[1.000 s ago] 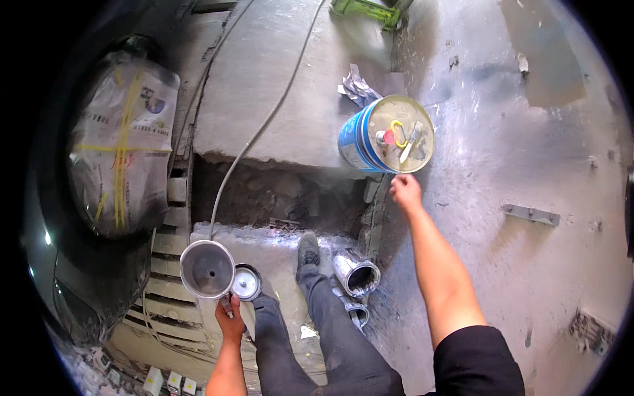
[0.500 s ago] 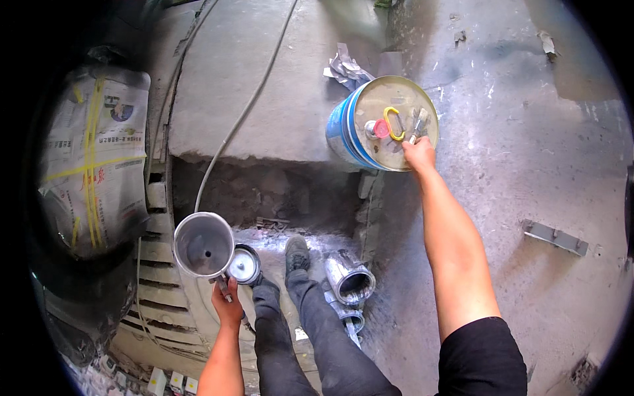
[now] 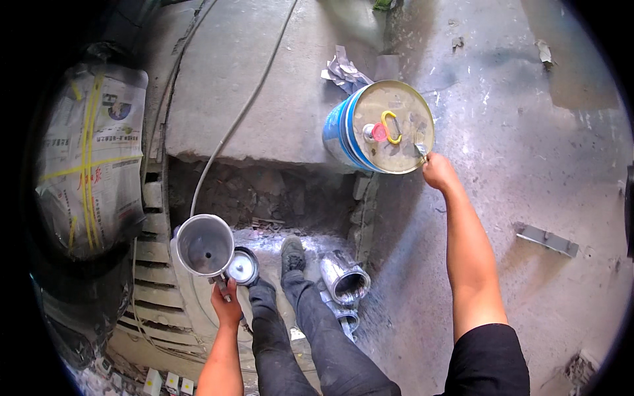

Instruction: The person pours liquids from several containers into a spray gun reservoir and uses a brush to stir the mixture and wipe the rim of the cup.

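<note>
Low on the left, my left hand is closed round a paint spray gun. Its grey metal cup is uncovered, and a small dark hole shows in the bottom. Beside the cup, next to my shoe, is a round metal piece with a pale centre, perhaps a lid or a can. My right arm reaches forward, and my right hand grips a small paintbrush at the right rim of a blue drum. A yellow carabiner-like ring and a red cap are on the drum's top.
Two paint-smeared cans lie on their sides right of my feet. A pit with rubble opens ahead, a grey hose crossing its edge. At left stands a paper-wrapped bundle; at right lies a metal bar.
My right hand has moved right and toward me with the brush, from over the drum's top to its rim. My left hand stays nearly in place with the spray gun.
</note>
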`<move>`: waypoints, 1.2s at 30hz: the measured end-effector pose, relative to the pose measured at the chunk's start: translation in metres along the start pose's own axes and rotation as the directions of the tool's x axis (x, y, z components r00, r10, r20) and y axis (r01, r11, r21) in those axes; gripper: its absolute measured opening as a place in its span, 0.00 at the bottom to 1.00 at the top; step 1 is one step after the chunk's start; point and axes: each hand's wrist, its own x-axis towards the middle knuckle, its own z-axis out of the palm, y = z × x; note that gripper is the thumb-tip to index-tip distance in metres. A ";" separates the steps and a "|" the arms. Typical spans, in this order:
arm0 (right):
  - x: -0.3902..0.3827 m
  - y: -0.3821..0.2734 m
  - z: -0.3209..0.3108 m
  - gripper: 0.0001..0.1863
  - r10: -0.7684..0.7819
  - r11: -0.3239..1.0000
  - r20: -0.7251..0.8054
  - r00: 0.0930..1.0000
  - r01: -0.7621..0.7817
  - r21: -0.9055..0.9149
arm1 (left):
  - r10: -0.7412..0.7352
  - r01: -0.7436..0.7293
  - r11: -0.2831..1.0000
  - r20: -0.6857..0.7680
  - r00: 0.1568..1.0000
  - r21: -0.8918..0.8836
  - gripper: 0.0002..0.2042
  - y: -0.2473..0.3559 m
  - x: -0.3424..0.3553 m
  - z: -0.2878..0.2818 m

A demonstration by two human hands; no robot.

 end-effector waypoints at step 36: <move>0.032 -0.103 0.022 0.12 -0.408 0.896 -0.398 0.821 0.445 -0.001 | 0.010 -0.008 0.999 0.051 0.999 -0.042 0.08 0.002 0.012 0.021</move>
